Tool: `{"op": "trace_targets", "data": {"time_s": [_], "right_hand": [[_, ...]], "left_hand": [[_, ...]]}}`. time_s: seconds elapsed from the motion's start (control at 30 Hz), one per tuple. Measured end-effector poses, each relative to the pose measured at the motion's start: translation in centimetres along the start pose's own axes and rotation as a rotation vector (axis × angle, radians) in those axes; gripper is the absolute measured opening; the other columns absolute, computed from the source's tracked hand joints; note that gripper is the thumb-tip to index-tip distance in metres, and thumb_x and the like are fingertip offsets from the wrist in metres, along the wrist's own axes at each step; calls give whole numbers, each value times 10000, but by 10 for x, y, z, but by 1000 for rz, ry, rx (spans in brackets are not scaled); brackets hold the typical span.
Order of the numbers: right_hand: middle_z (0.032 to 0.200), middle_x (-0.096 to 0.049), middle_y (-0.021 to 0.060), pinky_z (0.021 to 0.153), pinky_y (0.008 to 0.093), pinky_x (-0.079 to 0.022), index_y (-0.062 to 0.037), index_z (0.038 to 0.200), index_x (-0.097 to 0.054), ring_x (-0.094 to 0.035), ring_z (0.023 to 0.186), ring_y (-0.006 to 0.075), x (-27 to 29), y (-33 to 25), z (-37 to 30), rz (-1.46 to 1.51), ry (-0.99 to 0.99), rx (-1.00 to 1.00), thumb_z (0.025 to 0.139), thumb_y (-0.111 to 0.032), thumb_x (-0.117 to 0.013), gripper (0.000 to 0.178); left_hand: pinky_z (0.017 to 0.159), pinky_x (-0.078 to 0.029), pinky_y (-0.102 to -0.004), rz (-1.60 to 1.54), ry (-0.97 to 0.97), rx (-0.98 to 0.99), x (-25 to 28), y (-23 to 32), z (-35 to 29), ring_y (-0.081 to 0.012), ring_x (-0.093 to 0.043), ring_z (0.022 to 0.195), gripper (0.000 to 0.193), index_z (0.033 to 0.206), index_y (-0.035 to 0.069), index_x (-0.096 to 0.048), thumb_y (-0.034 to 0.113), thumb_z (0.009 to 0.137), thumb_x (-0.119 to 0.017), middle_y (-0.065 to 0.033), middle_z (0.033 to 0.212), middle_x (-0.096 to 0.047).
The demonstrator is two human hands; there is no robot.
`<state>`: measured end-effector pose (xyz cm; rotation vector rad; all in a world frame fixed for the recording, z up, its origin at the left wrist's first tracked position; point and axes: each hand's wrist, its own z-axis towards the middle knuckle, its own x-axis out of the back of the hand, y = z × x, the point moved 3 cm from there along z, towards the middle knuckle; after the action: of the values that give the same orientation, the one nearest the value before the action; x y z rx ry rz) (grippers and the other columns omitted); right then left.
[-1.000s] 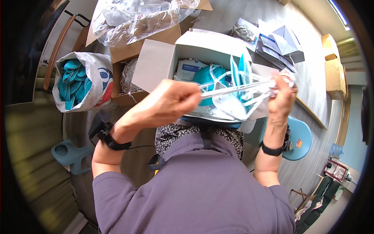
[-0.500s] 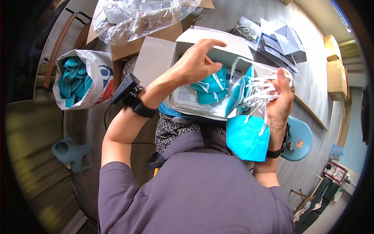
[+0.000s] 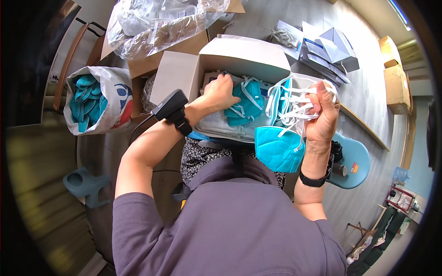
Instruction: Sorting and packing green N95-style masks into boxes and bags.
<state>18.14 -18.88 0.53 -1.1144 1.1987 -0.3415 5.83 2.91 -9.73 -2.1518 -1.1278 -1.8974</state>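
Note:
My right hand point(image 3: 321, 108) is raised at the right side of an open white cardboard box point(image 3: 246, 47). Its fingers close round a bunch of white elastic straps point(image 3: 297, 105), from which several teal face masks point(image 3: 279, 146) hang; the lowest one faces up in front of the box. Inside the box, my left hand point(image 3: 221, 93) reaches down palm-first with its thumb apart from the fingers, and the thumb lies against loose teal masks point(image 3: 245, 103) with white straps. The fingertips are partly hidden. Flat white packages point(image 3: 215, 120) lie under those masks.
On the left stands a white bag point(image 3: 117, 99) filled with teal pieces. Behind the box is a brown carton point(image 3: 172, 51) with clear plastic wrap point(image 3: 156, 30). Flattened grey boxes point(image 3: 322, 55) lie at the back right. A blue stool point(image 3: 357, 156) is beside my right arm.
My left hand has moved down and left into the box, onto the loose masks. My right hand has shifted slightly left, and the hanging masks have swung left and up.

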Motion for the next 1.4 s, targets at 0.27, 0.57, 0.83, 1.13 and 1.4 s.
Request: {"op": "trace_targets", "data": {"time_s": [0.27, 0.57, 0.83, 1.13, 1.4], "right_hand": [[659, -505, -71, 458, 186, -279, -113, 862, -664, -417, 537, 7, -10, 0, -9, -72, -19, 2, 882, -138, -788, 128], [858, -701, 62, 631, 265, -465, 7, 959, -714, -548, 702, 82, -38, -28, -16, -744, -375, 400, 816, -253, -858, 330], [604, -385, -55, 483, 263, -281, -32, 654, -432, -311, 579, 53, -67, -26, -18, -908, -338, 435, 885, -118, -792, 437], [634, -316, -104, 529, 246, -169, -110, 623, -355, -241, 608, 27, -54, -30, -8, -756, -276, 354, 910, -163, -782, 518], [655, -422, -119, 548, 236, -200, -110, 668, -567, -292, 616, 12, -48, -22, 5, -650, -211, 271, 942, -159, -739, 327]], "left_hand": [[777, -527, -471, 105, -101, -183, 23, 21, -22, -369, -665, 921, 176, 931, 48, -615, 143, 799, -682, -151, 984, -665], [593, -525, -345, -80, 494, -836, 140, 68, -75, -250, -682, 728, 117, 918, 41, -681, -11, 825, -729, -61, 893, -663], [575, -459, -186, -616, 716, -577, 138, 62, -69, -45, -587, 704, 331, 1159, 48, -619, 27, 862, -764, -43, 1118, -644], [570, -459, -175, -1168, 137, -297, 101, 46, -53, -19, -560, 673, 251, 1047, 40, -629, 209, 917, -760, 9, 848, -664], [538, -434, -189, -1159, 62, -185, 95, 45, -64, -28, -539, 626, 255, 989, 11, -715, 253, 921, -758, 1, 744, -655]]}}
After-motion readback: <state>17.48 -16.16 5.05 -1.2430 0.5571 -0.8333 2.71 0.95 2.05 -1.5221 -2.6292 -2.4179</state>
